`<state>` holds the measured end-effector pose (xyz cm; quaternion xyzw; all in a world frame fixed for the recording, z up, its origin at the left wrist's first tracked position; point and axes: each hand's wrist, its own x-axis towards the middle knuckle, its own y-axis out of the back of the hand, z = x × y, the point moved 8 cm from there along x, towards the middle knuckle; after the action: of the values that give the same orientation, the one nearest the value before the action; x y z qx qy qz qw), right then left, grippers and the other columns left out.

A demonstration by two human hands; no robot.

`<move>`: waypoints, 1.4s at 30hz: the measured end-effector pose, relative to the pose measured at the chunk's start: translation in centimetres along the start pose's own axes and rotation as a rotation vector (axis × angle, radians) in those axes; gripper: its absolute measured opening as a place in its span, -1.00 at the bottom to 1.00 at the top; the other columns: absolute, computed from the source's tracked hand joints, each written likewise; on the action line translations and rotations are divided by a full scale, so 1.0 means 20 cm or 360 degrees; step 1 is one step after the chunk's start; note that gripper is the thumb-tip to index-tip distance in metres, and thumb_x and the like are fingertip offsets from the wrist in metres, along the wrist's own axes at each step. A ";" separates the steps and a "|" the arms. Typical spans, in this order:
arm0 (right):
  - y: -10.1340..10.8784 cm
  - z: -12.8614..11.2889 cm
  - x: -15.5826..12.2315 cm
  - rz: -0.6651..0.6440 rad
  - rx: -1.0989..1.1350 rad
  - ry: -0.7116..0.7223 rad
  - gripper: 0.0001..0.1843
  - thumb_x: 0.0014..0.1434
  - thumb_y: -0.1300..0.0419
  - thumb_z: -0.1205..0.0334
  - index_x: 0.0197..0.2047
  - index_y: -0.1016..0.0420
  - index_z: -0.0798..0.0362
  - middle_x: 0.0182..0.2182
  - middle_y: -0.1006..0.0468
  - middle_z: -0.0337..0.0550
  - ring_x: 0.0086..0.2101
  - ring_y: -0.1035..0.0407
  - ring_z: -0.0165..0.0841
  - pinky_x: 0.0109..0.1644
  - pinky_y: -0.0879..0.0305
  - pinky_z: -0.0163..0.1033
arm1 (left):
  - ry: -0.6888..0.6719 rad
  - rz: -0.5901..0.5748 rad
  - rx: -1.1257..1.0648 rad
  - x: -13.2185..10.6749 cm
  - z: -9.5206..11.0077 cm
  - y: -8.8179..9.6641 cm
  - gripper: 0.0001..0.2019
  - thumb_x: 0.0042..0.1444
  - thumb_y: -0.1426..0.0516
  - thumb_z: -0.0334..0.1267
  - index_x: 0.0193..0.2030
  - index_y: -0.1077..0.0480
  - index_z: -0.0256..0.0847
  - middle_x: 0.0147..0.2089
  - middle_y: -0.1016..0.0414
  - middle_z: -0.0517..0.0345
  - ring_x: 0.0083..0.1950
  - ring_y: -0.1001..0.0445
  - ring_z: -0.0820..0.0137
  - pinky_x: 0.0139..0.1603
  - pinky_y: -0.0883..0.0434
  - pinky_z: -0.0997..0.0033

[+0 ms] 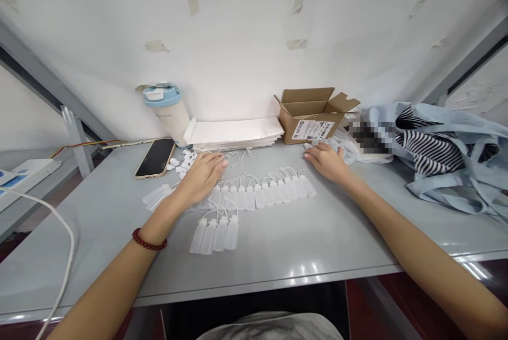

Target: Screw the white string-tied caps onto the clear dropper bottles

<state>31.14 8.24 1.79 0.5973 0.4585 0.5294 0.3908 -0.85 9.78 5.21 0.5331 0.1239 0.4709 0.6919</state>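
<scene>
Several small translucent squeeze bottles [262, 191] lie in a row across the grey table [278, 250], with a shorter row of bottles [216, 234] nearer me. My left hand [202, 173] rests palm down on the left end of the long row, its fingers stretched out towards a scatter of small white caps [183, 162]. My right hand [327, 161] lies flat on the table just beyond the row's right end, with its fingers spread and touching a clear plastic bag [345, 146]. A red bead bracelet [148, 242] circles my left wrist.
At the back stand a blue-lidded cup [169, 109], a stack of white pouches [234, 133] and an open cardboard box [313, 115]. A dark phone [155, 157] lies at the left. Light blue and striped cloth [440, 144] is piled at the right. A white cable [59, 234] hangs at the left.
</scene>
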 end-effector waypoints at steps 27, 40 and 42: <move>0.26 -0.65 -0.35 0.0203 0.1272 0.0437 -0.81 0.21 -0.17 0.12 -0.13 -0.39 -0.01 -0.26 -0.57 -0.13 -0.27 -0.48 -0.27 -0.25 -0.43 -0.20 | -0.0177 0.0450 -0.0776 -0.14 0.42 0.07 -0.88 0.13 -0.17 -0.38 -0.22 -0.53 -0.22 -0.22 -0.61 0.12 -0.34 -0.55 0.44 -0.26 -0.54 0.45; 0.24 -0.70 -0.36 0.0014 0.1462 0.0478 -0.59 0.23 -0.13 0.20 0.15 -0.27 0.02 -0.43 -0.54 -0.24 -0.41 -0.42 -0.37 -0.31 -0.35 -0.26 | -0.0490 0.0420 -0.0712 -0.17 0.54 0.07 -0.76 0.18 -0.09 -0.46 -0.04 -0.46 -0.22 -0.03 -0.51 -0.02 -0.19 -0.55 0.40 -0.17 -0.56 0.42; 0.25 -0.70 -0.37 0.0042 0.1461 0.0515 -0.59 0.24 -0.13 0.22 0.15 -0.29 0.02 -0.44 -0.50 -0.24 -0.42 -0.38 -0.38 -0.34 -0.34 -0.28 | -0.0562 0.0451 -0.0658 -0.18 0.56 0.08 -0.74 0.18 -0.08 -0.49 -0.02 -0.43 -0.24 -0.02 -0.50 -0.04 -0.10 -0.53 0.36 -0.12 -0.55 0.40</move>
<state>17.76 -0.44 6.42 0.6239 0.6918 0.3634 0.0041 3.99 -0.11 9.87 0.4667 -0.1723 0.4778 0.7240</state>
